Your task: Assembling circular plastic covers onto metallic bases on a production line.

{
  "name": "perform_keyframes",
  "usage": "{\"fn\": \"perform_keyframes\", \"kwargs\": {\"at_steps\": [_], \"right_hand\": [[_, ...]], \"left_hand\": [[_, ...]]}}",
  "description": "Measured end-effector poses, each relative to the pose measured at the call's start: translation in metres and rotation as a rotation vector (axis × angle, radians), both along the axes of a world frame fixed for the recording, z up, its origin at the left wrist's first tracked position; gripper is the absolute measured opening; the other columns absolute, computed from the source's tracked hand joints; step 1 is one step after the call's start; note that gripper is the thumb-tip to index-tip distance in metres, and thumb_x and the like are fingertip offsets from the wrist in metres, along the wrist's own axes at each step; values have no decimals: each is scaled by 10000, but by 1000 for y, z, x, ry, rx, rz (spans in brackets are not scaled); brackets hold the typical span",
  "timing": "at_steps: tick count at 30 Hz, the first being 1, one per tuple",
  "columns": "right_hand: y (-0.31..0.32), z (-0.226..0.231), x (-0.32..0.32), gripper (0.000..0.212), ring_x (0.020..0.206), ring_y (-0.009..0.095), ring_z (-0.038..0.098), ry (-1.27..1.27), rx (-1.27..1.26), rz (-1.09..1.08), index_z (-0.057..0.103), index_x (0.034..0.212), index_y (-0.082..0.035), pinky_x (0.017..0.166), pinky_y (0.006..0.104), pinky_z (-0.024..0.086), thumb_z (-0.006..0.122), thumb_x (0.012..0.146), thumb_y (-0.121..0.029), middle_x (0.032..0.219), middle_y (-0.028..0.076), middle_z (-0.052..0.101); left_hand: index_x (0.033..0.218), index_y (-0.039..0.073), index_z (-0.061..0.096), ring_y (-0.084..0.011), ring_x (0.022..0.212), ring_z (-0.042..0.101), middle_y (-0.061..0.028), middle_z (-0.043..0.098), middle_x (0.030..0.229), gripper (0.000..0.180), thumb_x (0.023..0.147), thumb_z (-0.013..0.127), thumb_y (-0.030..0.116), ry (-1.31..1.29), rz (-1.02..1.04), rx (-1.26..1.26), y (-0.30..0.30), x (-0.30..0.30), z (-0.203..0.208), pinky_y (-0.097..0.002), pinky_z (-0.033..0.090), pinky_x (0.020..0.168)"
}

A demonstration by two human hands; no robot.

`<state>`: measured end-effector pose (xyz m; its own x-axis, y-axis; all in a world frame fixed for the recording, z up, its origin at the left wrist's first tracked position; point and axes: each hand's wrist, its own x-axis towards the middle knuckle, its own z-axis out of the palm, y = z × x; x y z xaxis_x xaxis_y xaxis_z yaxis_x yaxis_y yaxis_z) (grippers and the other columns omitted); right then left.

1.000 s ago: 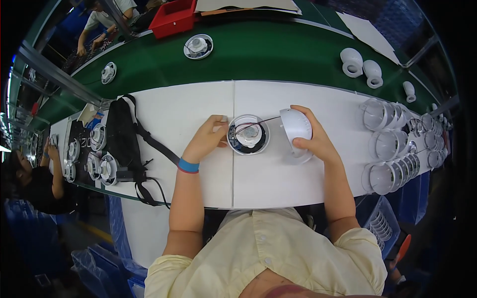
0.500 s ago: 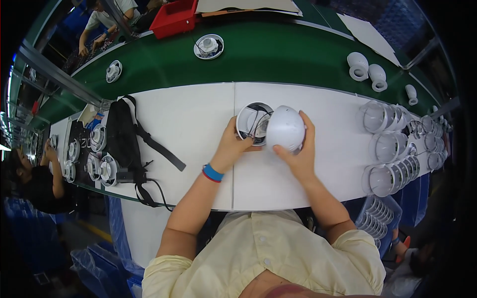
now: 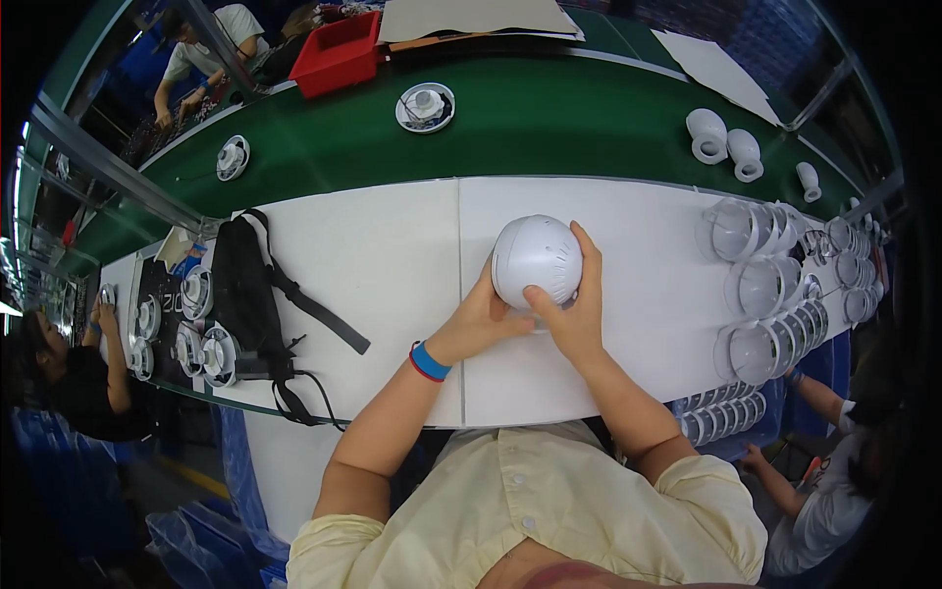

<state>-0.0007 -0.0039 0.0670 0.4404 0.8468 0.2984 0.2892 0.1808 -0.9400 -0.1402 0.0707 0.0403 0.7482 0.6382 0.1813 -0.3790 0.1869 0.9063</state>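
Note:
A glossy white dome-shaped housing [image 3: 537, 261] with small slots is held between my two hands above the white tabletop. My right hand [image 3: 577, 316] wraps its right side, with the thumb on the near face. My left hand [image 3: 483, 320] supports its lower left side, and its fingers are partly hidden beneath. At the housing's left edge a rim of the lower part shows. The wired inside of that bowl is hidden from view.
Left lies a black strapped bag [image 3: 241, 285] beside several round white units [image 3: 220, 355]. Clear domes with rings [image 3: 754, 351] stand at right. The green belt [image 3: 324, 137] carries white parts behind; a red tray [image 3: 337, 54] is beyond. A co-worker's arm [image 3: 785, 486] is near the blue bin.
The white dome has moved left over the wired bowl, covering its inside. Both hands have come closer together. Parts on the belt have shifted slightly right. A co-worker has come farther into view at right.

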Motion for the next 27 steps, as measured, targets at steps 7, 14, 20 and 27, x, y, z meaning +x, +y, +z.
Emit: {"fn": "perform_keyframes", "kwargs": {"at_steps": [7, 14, 20, 27], "right_hand": [[-4, -22, -16, 845, 1281, 347, 394, -293, 167, 40, 292, 1465, 2, 1096, 449, 323, 749, 798, -243, 1390, 211, 342], [29, 34, 27, 693, 1321, 314, 409, 163, -432, 435, 293, 1482, -64, 1102, 404, 320, 569, 949, -411, 1415, 216, 411], [96, 39, 66, 703, 1198, 219, 527, 156, -536, 261, 466, 1399, -110, 1033, 375, 415, 725, 821, -415, 1256, 111, 579], [253, -14, 239, 949, 1031, 307, 637, 237, -184, -329, 406, 1379, 64, 859, 431, 537, 800, 715, -489, 1223, 221, 581]], "left_hand": [[1512, 108, 299, -277, 1331, 438, -132, 454, 1421, 638, 1016, 356, 506, -269, 71, -530, -7, 0, 16, -422, 366, 1118], [1477, 52, 337, -237, 1251, 525, -129, 488, 1379, 677, 1006, 414, 532, -16, 36, -596, 5, -9, 21, -412, 463, 1020], [1423, -19, 383, -284, 1025, 663, -153, 519, 1333, 625, 1021, 456, 453, 110, 327, -468, 20, -6, -2, -355, 570, 822], [1394, -56, 419, -273, 966, 688, -157, 545, 1333, 495, 1027, 514, 264, 305, 258, -197, 21, 0, -33, -319, 578, 796]]}}
